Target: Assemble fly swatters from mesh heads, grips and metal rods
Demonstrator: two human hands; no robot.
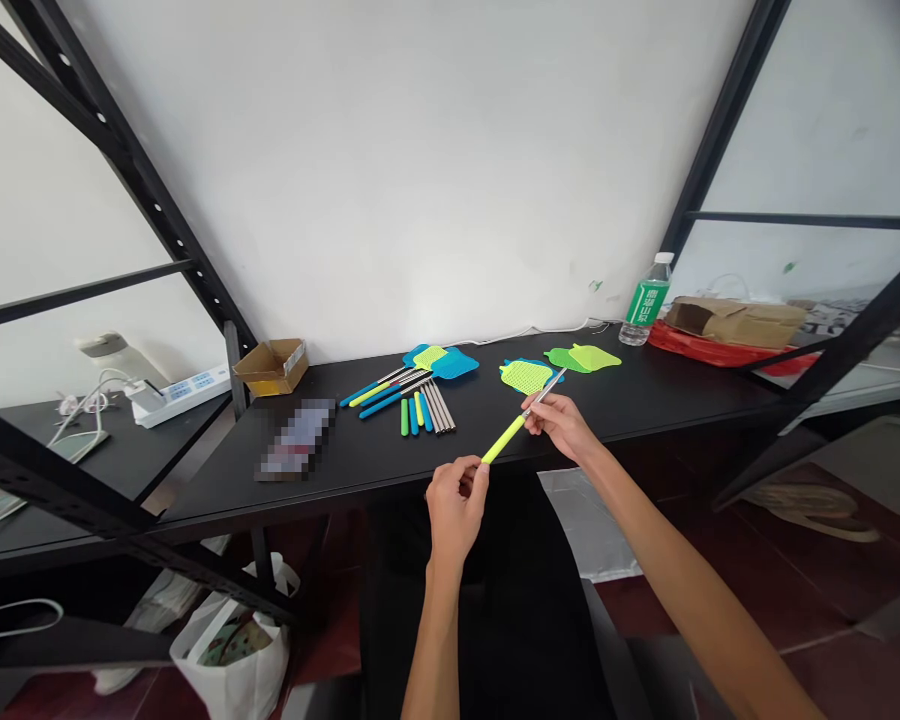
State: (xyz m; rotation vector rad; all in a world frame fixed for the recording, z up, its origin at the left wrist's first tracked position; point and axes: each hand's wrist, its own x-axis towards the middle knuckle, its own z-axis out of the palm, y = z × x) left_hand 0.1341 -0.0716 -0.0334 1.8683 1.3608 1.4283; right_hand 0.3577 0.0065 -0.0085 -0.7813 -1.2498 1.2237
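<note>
Handle [504,440] pinched in left fingers [481,478], rod [552,384] in right fingers [550,412], near table front edge [307,498], bottle [645,306] well apart.

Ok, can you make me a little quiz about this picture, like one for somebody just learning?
1. What colour is the handle being held?
A) red
B) yellow-green
C) white

2. True or false: the water bottle has a red cap.

3. Fill the gap: the ____ hand is the one nearer the metal rod.

Key:
1. B, yellow-green.
2. False: the water bottle has a white cap.
3. Right: the right hand is up where the handle meets the rod, while the left hand is at the handle's other end.
</note>
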